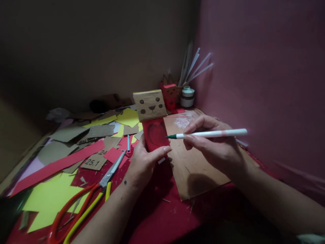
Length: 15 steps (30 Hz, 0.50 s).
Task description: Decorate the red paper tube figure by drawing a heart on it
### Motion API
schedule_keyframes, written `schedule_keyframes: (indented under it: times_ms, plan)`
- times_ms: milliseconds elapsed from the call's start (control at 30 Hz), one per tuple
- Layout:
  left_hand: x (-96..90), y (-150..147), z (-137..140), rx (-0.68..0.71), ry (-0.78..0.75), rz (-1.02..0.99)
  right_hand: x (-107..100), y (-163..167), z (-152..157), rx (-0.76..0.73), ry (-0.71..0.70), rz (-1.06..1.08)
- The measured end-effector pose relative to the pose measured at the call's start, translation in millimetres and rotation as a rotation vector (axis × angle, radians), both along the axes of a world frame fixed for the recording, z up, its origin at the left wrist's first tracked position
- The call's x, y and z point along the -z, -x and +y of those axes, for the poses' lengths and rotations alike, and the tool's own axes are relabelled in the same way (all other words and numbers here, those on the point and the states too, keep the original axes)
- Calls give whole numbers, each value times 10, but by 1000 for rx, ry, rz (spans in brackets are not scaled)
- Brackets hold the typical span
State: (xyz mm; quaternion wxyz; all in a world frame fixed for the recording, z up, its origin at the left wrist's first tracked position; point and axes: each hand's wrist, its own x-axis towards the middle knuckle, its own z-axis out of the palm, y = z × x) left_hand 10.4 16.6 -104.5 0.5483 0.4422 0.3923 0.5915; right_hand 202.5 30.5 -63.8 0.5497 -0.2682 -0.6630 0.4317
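The right fingers (pixel 200 122) are pinched together on a white pen (pixel 213 134), thumb below and index above, its dark green tip pointing left. The left fingers hold a paper figure (pixel 156 130) just left of that tip, nearly closed about its lower part with the thumb (pixel 161 152) across the front; the far fingertips are hidden behind it. The figure's red body bears a dark heart outline, and its square tan head, standing above both sets of fingers, has dark spots and a nose drawn on it. The pen tip lies at the body's right edge; whether it touches cannot be told. Beneath the right fingers lies a brown board (pixel 200 162) on the red-covered table (pixel 162 206). Just left of the left fingers is a light blue stick (pixel 128 143), and nearer the wearer, scissors (pixel 109 174) with red and yellow handles lie open. Farther left spread a long red strip (pixel 63 164), yellow paper (pixel 52 196) and cardboard scraps (pixel 100 131). Beyond the fingers stand a smaller red figure (pixel 171 96) and a lidded jar (pixel 187 98), with pale sticks (pixel 194 64) fanning up behind.
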Motion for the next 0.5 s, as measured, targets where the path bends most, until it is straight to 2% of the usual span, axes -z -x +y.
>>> schedule_keyframes:
  times_ms: [167,500]
  plan:
    - [66,23,-5,54,33,19,43,66,-98,124,-162,-138]
    - [-61,-22,-63,7,30,89,118,83,-24,151,-225,-197]
